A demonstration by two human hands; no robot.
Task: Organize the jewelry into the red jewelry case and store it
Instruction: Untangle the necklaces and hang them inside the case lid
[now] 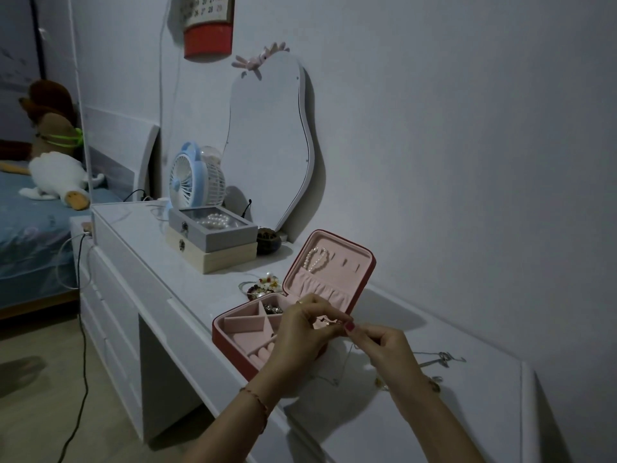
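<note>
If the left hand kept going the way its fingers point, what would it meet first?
Probably the right hand's fingertips: the left hand points right at them, both pinching a small gold piece over the red jewelry case.

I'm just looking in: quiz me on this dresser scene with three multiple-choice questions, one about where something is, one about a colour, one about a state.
1. Where does the pearl bracelet in the red jewelry case sit?
A. In the lid
B. In the ring rolls
C. On the floor

2. What colour is the case's lining?
A. Black
B. Pink
C. Green

3. What are the two hands doing?
A. Resting flat on the dresser
B. Closing the case
C. Pinching a small piece of jewelry between them

Answers:
1 A, the pearls hang against the raised lid above its gathered pocket.
2 B, the lid and the compartments are pink inside.
3 C, the left hand and right hand meet over the open case, fingertips on a small pinkish item.
</note>
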